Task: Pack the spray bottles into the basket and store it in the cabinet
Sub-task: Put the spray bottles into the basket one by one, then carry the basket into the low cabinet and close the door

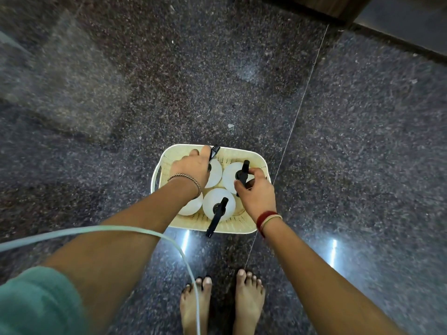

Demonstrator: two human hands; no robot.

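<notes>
A cream perforated basket (pixel 251 160) stands on the dark granite floor just ahead of my feet. Several white spray bottles with black trigger heads stand upright inside it. My left hand (pixel 191 169) is closed over the black trigger of the far-left bottle (pixel 215 174). The fingers of my right hand (pixel 257 195) grip the black head of the far-right bottle (pixel 232 176). The near bottle (pixel 219 204) stands free, its trigger jutting over the basket's front rim. Another bottle (pixel 192 206) is mostly hidden under my left wrist.
Polished speckled granite floor (pixel 121 117) lies all around the basket. A wooden cabinet base (pixel 338 6) sits at the top right corner. A pale green cord (pixel 121 229) crosses my left forearm. My bare feet (pixel 222 301) stand just behind the basket.
</notes>
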